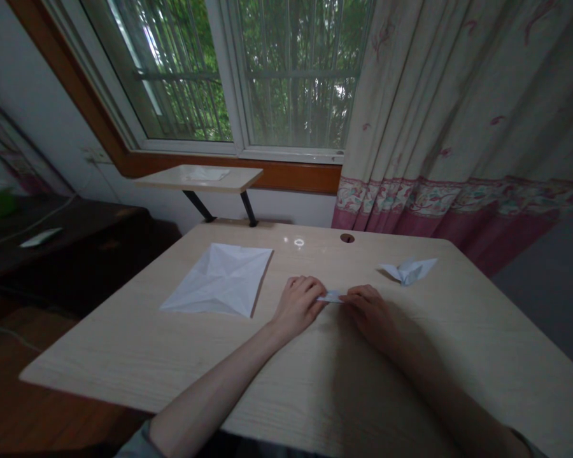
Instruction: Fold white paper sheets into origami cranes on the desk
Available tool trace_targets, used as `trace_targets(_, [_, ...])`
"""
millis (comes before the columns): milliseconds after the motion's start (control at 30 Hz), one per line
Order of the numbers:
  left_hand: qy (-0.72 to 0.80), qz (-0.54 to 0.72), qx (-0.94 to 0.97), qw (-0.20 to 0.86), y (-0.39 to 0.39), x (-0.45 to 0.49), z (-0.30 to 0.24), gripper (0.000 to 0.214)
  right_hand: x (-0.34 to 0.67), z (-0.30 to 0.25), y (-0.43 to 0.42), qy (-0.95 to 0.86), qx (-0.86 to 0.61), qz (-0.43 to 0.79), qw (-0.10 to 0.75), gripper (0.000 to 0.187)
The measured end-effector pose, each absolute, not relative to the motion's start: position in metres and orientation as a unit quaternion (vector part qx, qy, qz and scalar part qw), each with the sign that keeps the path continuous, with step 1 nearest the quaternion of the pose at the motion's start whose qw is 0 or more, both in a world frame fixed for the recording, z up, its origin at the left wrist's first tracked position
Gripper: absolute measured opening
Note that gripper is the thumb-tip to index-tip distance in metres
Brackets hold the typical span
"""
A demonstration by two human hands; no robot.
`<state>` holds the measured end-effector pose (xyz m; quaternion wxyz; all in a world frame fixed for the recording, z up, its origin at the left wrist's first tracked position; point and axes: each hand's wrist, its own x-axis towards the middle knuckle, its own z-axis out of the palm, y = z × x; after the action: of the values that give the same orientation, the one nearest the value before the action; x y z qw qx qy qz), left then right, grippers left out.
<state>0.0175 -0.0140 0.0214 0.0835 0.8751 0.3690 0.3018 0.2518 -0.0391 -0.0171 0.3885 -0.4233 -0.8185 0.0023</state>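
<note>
A small folded piece of white paper (333, 296) lies between my two hands near the middle of the table. My left hand (300, 299) has its curled fingers closed on the paper's left end. At the right end, my right hand (368, 310) pinches it with thumb and fingers. Part of the paper is hidden under the fingers. To the left rests a large creased sheet of white paper (224, 277), spread out with fold lines meeting at its centre. A folded paper bird (407, 270) with raised wings stands to the right, apart from my right hand.
The pale wooden table (286, 388) has a round cable hole (347, 238) near its back edge. A small raised shelf (172, 176) at the back left carries some white paper (207, 173). Curtains (424, 197) hang behind. A dark cabinet (71, 248) stands at left.
</note>
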Motion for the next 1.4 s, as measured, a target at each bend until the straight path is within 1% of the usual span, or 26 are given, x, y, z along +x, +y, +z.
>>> trace_targets(67, [0.361,0.298,0.880,0.084,-0.0139,0.0179,0.0202,0.007,0.2517,-0.0181,-0.0387,-0.821,-0.418,0.006,0.389,0.023])
trace_targets(267, [0.344,0.286,0.887,0.114,-0.0126,0.0180,0.0184,0.015,0.2491,-0.0165,-0.0382,-0.830,-0.429,0.046,0.355,0.022])
trace_targets(400, [0.341,0.268,0.892,0.125,-0.0115,0.0175,0.0184,0.011,0.2482,-0.0155,-0.0394,-0.840,-0.431,0.062,0.324,0.023])
trace_targets(567, [0.331,0.250,0.902,0.119,-0.0110,0.0172,0.0164,0.019,0.2472,-0.0149,-0.0401,-0.843,-0.442,0.074,0.296,0.015])
trace_targets(667, [0.326,0.246,0.905,0.116,-0.0117,0.0174,0.0167,0.022,0.2466,-0.0127,-0.0405,-0.846,-0.443,0.080,0.285,0.014])
trace_targets(867, [0.327,0.255,0.902,0.118,-0.0119,0.0171,0.0176,0.019,0.2465,-0.0112,-0.0414,-0.844,-0.432,0.083,0.306,0.017])
trace_targets(1033, [0.327,0.268,0.899,0.117,-0.0098,0.0163,0.0158,0.015,0.2473,-0.0142,-0.0403,-0.841,-0.437,0.083,0.308,0.019])
trace_targets(1200, [0.336,0.251,0.901,0.109,-0.0098,0.0166,0.0182,0.021,0.2494,-0.0185,-0.0382,-0.844,-0.434,0.084,0.303,0.023])
trace_targets(1333, [0.351,0.236,0.898,0.123,-0.0105,0.0171,0.0202,0.031,0.2494,-0.0175,-0.0387,-0.845,-0.434,0.091,0.300,0.025])
trace_targets(1400, [0.351,0.236,0.896,0.133,-0.0103,0.0169,0.0192,0.032,0.2491,-0.0167,-0.0393,-0.844,-0.433,0.089,0.304,0.026])
